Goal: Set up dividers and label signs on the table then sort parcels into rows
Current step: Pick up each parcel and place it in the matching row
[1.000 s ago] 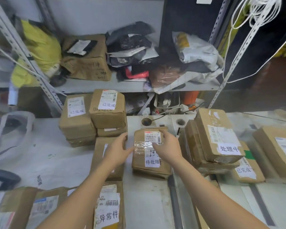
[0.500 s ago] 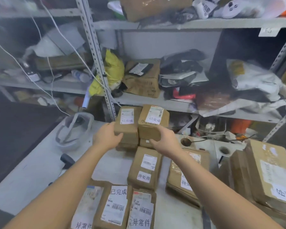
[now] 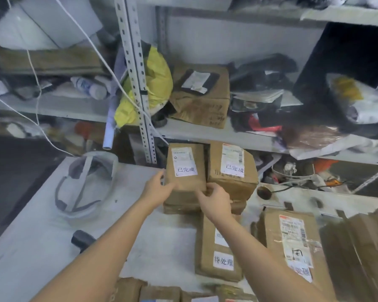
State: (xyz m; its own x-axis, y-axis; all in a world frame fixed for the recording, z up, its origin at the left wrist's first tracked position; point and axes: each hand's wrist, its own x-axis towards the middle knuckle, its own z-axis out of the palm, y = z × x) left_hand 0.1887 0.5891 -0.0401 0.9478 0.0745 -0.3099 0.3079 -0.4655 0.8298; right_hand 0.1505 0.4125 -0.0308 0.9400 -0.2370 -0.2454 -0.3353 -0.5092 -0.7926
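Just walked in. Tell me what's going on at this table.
A person is sorting brown parcels on a white table below cluttered shelves. The left hand and the right hand both grip the top parcel of a stack at the back, labelled 已完成: left hand on its left edge, right hand at its near right corner. A second parcel with the same label sits beside it. Nearer, a parcel marked 待处理 lies flat.

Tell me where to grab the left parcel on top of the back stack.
Take the left parcel by its free left side and near end, coming from the front: the neighbouring parcel sits close against its right side, likely leaving little finger room there.
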